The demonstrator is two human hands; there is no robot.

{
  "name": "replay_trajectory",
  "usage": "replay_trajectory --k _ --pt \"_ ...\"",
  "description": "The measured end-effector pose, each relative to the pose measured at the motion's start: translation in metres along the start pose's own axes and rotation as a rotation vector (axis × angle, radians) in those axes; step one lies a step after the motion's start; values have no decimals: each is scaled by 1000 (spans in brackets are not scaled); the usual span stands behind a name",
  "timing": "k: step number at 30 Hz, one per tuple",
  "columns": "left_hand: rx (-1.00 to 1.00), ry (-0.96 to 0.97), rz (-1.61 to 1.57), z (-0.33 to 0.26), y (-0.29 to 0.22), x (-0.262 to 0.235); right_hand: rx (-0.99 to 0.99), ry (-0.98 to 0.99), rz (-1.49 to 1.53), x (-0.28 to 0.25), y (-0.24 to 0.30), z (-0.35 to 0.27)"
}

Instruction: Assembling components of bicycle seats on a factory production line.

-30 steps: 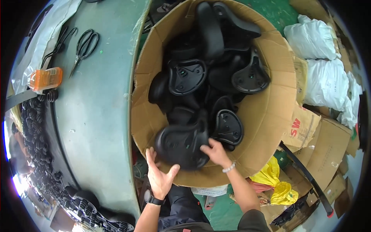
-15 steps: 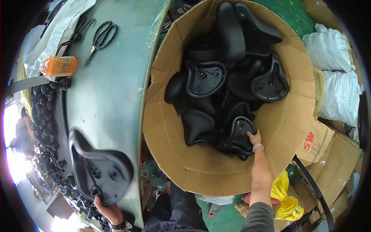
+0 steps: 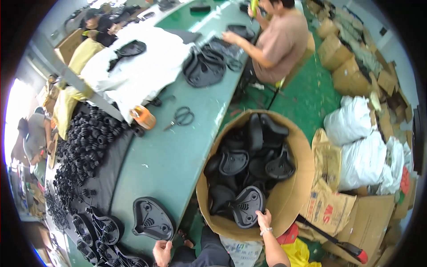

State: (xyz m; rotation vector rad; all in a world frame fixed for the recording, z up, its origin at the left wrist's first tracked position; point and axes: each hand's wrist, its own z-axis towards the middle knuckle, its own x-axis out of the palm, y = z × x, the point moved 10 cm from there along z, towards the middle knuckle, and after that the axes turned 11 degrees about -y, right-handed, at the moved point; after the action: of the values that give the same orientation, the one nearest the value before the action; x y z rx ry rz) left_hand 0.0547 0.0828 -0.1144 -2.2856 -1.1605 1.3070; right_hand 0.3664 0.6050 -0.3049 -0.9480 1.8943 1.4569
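My right hand (image 3: 264, 219) grips the edge of a black bicycle saddle (image 3: 250, 205), underside up, at the near side of the round cardboard box (image 3: 304, 178). More black saddles (image 3: 234, 162) lie heaped inside. On the table to the left, another saddle (image 3: 153, 219) rests with its ribbed underside showing. My left hand (image 3: 163, 252) is just below its near edge, fingers loosely bent and nothing visible in them. Several saddles with springs fitted (image 3: 106, 226) lie at the table's near left.
Black springs (image 3: 89, 142) are piled along the green table (image 3: 153, 164). Scissors (image 3: 181, 118) and an orange bottle (image 3: 143, 117) lie farther up. A seated co-worker (image 3: 284, 42) works at the far end. White sacks (image 3: 362, 155) and cartons (image 3: 371, 218) stand to the right.
The view has swung up to take in more of the room. My left hand has let go of its saddle, now on the table. The saddle in my right hand has been raised and turned.
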Motion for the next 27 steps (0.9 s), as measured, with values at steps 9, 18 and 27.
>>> replay_trajectory --k 9,18,27 --pt "242 -401 336 119 61 -97 -93 567 736 2 330 -73" --pt "173 -339 404 115 112 -94 -486 721 206 165 409 -202" --pt "28 -293 403 100 131 -115 -381 1012 138 216 477 -276"
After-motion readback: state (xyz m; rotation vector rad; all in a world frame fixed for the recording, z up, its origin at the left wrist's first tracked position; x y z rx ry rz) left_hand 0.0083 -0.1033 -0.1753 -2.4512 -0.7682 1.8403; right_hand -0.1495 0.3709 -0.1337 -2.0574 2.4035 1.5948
